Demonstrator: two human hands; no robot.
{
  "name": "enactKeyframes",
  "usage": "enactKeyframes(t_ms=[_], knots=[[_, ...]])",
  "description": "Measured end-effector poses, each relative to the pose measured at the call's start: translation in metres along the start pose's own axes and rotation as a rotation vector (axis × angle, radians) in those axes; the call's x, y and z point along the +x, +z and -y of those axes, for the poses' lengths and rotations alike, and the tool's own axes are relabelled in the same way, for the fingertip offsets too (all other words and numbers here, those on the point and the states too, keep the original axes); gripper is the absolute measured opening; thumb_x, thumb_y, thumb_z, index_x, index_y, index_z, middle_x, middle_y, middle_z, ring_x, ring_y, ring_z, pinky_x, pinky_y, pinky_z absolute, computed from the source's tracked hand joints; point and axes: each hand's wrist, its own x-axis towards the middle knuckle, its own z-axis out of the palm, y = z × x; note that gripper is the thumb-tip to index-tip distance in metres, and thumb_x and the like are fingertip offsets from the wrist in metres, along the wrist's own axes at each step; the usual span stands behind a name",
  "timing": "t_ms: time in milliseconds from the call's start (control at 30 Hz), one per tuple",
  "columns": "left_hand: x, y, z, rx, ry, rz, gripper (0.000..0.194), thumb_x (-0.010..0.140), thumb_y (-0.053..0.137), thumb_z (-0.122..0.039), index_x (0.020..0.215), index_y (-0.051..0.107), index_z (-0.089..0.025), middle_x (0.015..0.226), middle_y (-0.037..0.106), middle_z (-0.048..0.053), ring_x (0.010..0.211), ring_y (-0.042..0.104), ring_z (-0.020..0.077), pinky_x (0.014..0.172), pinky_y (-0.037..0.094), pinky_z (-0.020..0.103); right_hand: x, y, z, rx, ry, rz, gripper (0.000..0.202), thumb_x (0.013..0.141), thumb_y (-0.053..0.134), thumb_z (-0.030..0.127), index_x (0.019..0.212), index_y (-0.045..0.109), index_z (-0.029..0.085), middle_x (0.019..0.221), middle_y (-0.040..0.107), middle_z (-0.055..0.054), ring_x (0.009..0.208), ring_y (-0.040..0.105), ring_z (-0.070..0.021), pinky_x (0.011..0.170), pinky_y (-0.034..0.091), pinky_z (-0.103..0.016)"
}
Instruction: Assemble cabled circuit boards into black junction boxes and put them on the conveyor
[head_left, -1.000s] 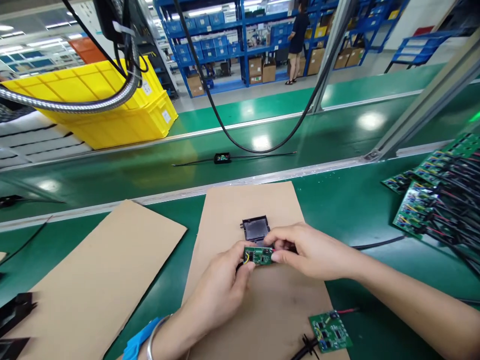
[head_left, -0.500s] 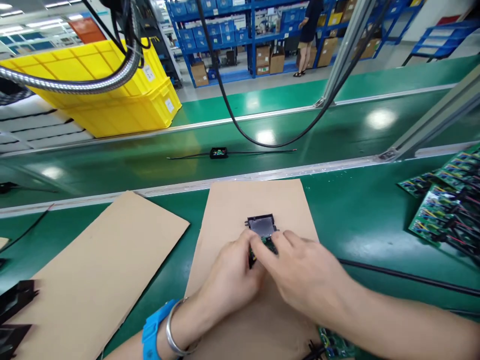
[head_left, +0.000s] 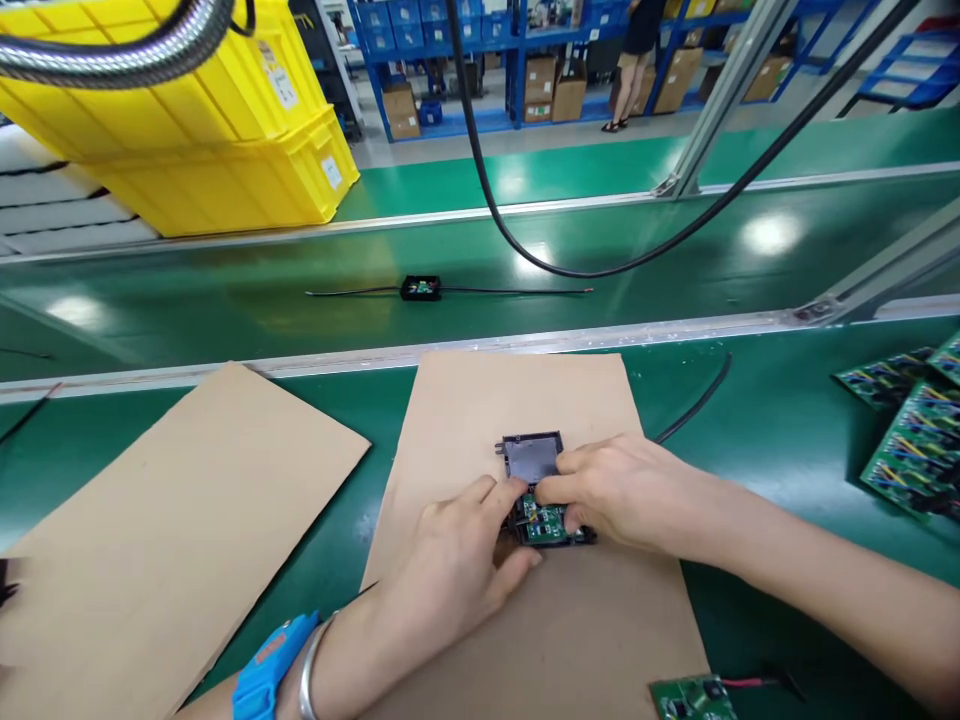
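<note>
On the middle cardboard sheet (head_left: 525,390) lies a small black plastic case (head_left: 555,438), its lid folded open away from me. A green circuit board (head_left: 546,522) with fine wires sits in the near half. My left hand (head_left: 465,550) grips the case's left side, index finger at the hinge and thumb by the near edge. The fingers of my right hand (head_left: 630,495) are closed at the right side of the case, over the board; their tips are partly hidden. A black cable (head_left: 701,400) emerges behind my right hand and curves toward the upper right.
Another cardboard sheet (head_left: 187,510) lies left. Several circuit boards (head_left: 919,440) are piled right, and one board (head_left: 694,697) sits at the near edge. Beyond the metal rail, a wired black case (head_left: 421,288) lies on green. Yellow crates (head_left: 225,180) stand behind; a black cable (head_left: 525,255) hangs in front.
My hands have moved apart, showing more of the board and case. My right hand has shifted right along the case. The cable at right now curves upward, and the view has tilted down.
</note>
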Motion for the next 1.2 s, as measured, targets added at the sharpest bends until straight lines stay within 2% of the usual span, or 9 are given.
enactKeyframes(t_ms=[300,467,600,700,800,933,1067,1133,1200], knots=[[0.003,0.0,0.001,0.083,0.006,-0.008,0.047,0.078,0.071,-0.034,0.121,0.055,-0.023,0.107,0.066,0.004,0.082,0.069,0.0255,0.066,0.057,0.037,0.0,0.016,0.021,-0.159,0.106,-0.07,0.01,0.085,0.062,0.019,0.094,0.062,0.024,0.084,0.058,-0.003,0.053,0.049,-0.0144,0.047,0.011,-0.031],[0.001,-0.005,0.002,0.07,0.005,0.026,0.045,0.08,0.07,-0.034,0.122,0.054,-0.025,0.109,0.066,0.004,0.087,0.068,0.026,0.07,0.056,0.037,0.001,0.02,0.024,-0.159,0.101,-0.114,0.01,0.086,0.061,0.016,0.092,0.062,0.023,0.087,0.055,-0.007,0.073,0.054,-0.0217,0.05,0.023,-0.03],[0.004,-0.018,0.007,-0.095,-0.016,0.096,0.043,0.083,0.066,-0.026,0.124,0.053,-0.027,0.113,0.068,0.002,0.099,0.066,0.0232,0.083,0.053,0.035,0.002,0.025,0.021,-0.105,0.064,-0.185,0.007,0.087,0.063,0.018,0.09,0.062,0.023,0.09,0.054,-0.006,0.08,0.052,-0.0225,0.055,0.029,-0.032],[0.011,-0.029,0.006,-0.054,-0.109,0.188,0.017,0.087,0.056,-0.02,0.102,0.062,-0.025,0.095,0.072,-0.001,0.087,0.067,0.0214,0.076,0.051,0.033,0.001,0.029,0.018,-0.046,0.066,-0.208,0.005,0.086,0.066,0.019,0.087,0.062,0.023,0.088,0.053,-0.004,0.08,0.05,-0.0216,0.053,0.025,-0.031],[0.015,-0.033,-0.002,0.072,-0.09,0.248,0.016,0.087,0.051,-0.016,0.08,0.063,-0.023,0.081,0.07,0.0,0.075,0.066,0.0206,0.067,0.047,0.031,0.001,0.032,0.016,-0.012,0.08,-0.239,0.005,0.086,0.067,0.02,0.084,0.063,0.023,0.087,0.053,-0.004,0.08,0.049,-0.0211,0.052,0.023,-0.031],[0.011,-0.021,-0.01,0.188,0.051,0.061,0.02,0.087,0.045,-0.011,0.082,0.062,-0.02,0.077,0.066,0.002,0.068,0.063,0.0197,0.062,0.047,0.031,0.001,0.035,0.015,-0.021,0.073,-0.266,0.004,0.086,0.066,0.018,0.085,0.064,0.021,0.089,0.054,-0.006,0.081,0.049,-0.0214,0.054,0.024,-0.032],[0.0,0.001,-0.008,0.446,0.172,-0.149,0.023,0.08,0.042,-0.002,0.076,0.057,-0.019,0.065,0.057,0.002,0.055,0.055,0.0189,0.05,0.042,0.03,0.001,0.035,0.014,-0.004,0.067,-0.269,0.002,0.088,0.064,0.019,0.087,0.065,0.021,0.089,0.055,-0.006,0.082,0.05,-0.0215,0.055,0.026,-0.032],[-0.005,0.011,-0.007,0.588,0.229,-0.2,0.024,0.074,0.043,0.002,0.077,0.056,-0.018,0.064,0.054,0.002,0.054,0.053,0.0186,0.048,0.041,0.029,0.001,0.035,0.014,0.015,0.066,-0.28,0.002,0.088,0.065,0.021,0.086,0.065,0.021,0.088,0.055,-0.006,0.083,0.05,-0.0216,0.056,0.026,-0.031],[-0.006,0.017,-0.008,0.725,0.263,-0.175,0.025,0.069,0.046,0.003,0.079,0.055,-0.018,0.066,0.055,0.002,0.056,0.052,0.0195,0.049,0.042,0.029,0.001,0.036,0.013,0.031,0.076,-0.28,0.004,0.087,0.067,0.023,0.085,0.065,0.021,0.087,0.054,-0.006,0.083,0.05,-0.0217,0.057,0.027,-0.031]])
